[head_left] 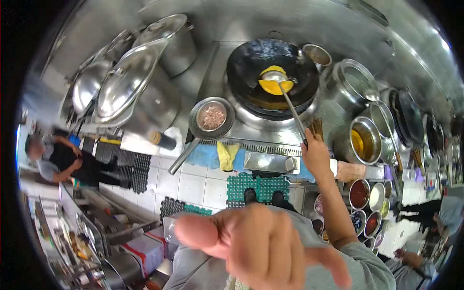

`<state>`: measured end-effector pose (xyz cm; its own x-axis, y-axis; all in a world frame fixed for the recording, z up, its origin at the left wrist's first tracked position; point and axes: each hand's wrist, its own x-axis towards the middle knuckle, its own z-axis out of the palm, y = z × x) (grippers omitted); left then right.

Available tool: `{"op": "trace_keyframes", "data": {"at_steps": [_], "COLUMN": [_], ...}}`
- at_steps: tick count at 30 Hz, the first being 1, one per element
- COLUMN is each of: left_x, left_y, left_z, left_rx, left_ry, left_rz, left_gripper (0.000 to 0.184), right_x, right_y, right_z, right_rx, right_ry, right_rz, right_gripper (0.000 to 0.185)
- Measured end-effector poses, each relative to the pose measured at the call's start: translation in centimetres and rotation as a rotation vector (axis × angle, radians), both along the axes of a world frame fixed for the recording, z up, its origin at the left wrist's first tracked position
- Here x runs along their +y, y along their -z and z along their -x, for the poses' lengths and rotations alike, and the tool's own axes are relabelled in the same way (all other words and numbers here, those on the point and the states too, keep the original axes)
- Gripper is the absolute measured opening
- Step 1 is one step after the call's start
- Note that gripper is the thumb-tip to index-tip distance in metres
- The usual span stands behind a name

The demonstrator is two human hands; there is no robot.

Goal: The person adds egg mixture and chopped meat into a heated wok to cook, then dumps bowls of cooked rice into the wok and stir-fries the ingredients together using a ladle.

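My right hand (316, 157) grips the handle of a long metal ladle (290, 107). The ladle's bowl rests on yellow, egg-like food (276, 87) inside a large black wok (241, 67) on the stove. My left hand (261, 244) is raised close to the camera, above my lap, with thumb and little finger spread out, the middle fingers partly bent and nothing visible in it. Left of the wok, a small bowl of pinkish minced food (212, 117) sits in a round perforated strainer (194, 126), whose handle hangs over the counter edge.
Large lidded pots (159, 96) stand at the left. To the right are a pot of yellow liquid (360, 142), another ladle (389, 116) and several sauce containers (359, 193). One person (63, 159) stands far left; other people (447, 212) are at the far right.
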<state>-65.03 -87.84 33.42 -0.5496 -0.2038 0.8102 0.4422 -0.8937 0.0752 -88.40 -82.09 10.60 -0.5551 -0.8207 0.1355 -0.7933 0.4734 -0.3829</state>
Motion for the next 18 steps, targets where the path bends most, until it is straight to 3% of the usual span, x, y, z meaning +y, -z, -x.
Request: {"op": "trace_keyframes", "data": {"at_steps": [4, 8, 9, 13, 18], "left_x": [3.6, 6.1, 5.5, 8.3, 8.3], "left_y": [-2.9, -4.2, -4.6, -3.2, 3.9], "left_z": [1.0, -0.4, 0.3, 0.7, 0.7], "left_rx": [0.181, 0.001, 0.015, -0.075, -0.433], "left_ry": [0.132, 0.154, 0.177, -0.019, -0.567], "left_rz": [-0.081, -0.175, -0.098, -0.221, -0.182], "left_gripper": [0.074, 0.074, 0.073, 0.072, 0.074], "right_x": [-0.6, 0.1, 0.4, 0.7, 1.1], "right_y": [0.0, 0.5, 0.7, 1.2, 0.6], "right_z": [0.9, 1.9, 2.2, 3.1, 6.9], "right_rx": [-0.049, -0.08, -0.094, -0.127, -0.259], "right_ry": [-0.018, -0.038, -0.059, -0.086, -0.084], "right_rz": [-0.034, -0.05, -0.041, -0.023, 0.235], "right_gripper": [0.053, 0.051, 0.052, 0.051, 0.042]}}
